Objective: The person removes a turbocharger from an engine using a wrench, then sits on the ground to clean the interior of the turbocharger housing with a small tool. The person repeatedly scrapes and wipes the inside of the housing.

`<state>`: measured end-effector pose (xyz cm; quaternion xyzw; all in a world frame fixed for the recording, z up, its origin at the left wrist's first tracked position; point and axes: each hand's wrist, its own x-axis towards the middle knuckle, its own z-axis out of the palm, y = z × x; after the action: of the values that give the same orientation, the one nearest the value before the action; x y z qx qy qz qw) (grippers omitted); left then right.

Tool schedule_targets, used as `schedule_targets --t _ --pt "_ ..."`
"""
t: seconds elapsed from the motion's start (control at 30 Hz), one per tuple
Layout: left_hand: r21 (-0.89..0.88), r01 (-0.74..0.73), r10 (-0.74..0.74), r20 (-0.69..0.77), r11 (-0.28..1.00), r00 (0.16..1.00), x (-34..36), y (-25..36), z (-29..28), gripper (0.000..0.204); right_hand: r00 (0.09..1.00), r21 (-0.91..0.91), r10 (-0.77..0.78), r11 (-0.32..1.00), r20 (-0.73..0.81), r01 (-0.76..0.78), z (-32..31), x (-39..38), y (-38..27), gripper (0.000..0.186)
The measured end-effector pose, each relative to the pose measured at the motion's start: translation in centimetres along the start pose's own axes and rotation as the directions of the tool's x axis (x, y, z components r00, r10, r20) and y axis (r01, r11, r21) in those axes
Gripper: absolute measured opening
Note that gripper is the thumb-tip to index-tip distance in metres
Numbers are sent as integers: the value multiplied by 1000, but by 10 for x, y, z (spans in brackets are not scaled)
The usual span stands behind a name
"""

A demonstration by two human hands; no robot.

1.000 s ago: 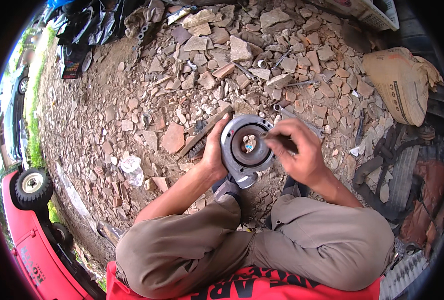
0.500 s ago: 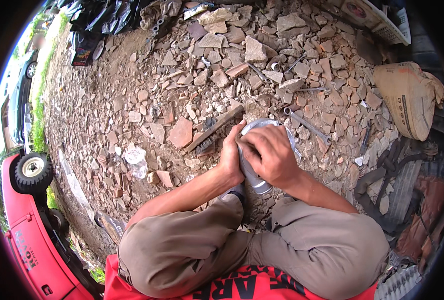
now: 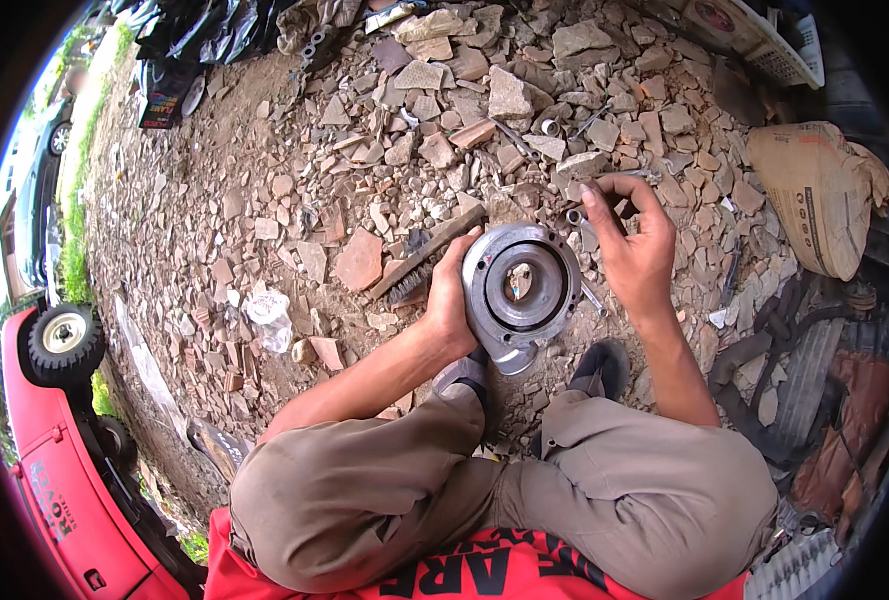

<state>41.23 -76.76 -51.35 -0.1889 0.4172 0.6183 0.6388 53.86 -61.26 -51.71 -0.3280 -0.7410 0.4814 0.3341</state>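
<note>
My left hand point(image 3: 451, 302) grips the left rim of a round grey metal housing point(image 3: 478, 322), held above the ground between my feet. Its face is turned up, showing a round central opening, a dark ring groove and small holes around the rim; a curved spout juts from the lower edge. To the right, my right hand point(image 3: 636, 245) is raised off the housing, its thumb and index fingertips closed together. Whatever may be in that pinch is too small to make out. Just left of the housing lies a wire brush point(image 3: 432, 252) with a wooden back.
Broken tile and stone point(image 3: 361, 262) cover the ground. A spanner point(image 3: 575, 217) lies partly behind my right hand. At the right are a torn paper sack point(image 3: 809, 200) and dark hoses point(image 3: 739, 368). A crumpled clear plastic bag point(image 3: 268, 310) lies left; a red vehicle point(image 3: 64, 440) stands beyond.
The housing has turned from edge-on to face up in my left hand. My right hand has come off it and moved up and to the right.
</note>
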Motion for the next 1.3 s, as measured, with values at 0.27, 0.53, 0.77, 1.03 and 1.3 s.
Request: schedule_targets --t 0.27,0.53,0.77,1.03,1.3 --pt "36 -53 55 -57 998 997 2 4 1 51 956 -179 -292 940 13 289 -2 -18 -9 15" --pt "61 -25 26 -14 998 1000 9 3 -16 49 996 361 85 928 39 -93 -3 -29 -22 16" --pt "93 -43 52 -98 995 994 12 1 -14 47 967 113 182 972 181 -204 13 -53 -21 30" --pt "59 -7 13 -104 998 995 13 0 -16 49 969 -255 -172 943 178 214 11 -52 -13 32" --pt "-44 41 -42 -20 998 999 19 -4 -27 53 836 -156 -514 825 192 543 35 -56 -6 22"
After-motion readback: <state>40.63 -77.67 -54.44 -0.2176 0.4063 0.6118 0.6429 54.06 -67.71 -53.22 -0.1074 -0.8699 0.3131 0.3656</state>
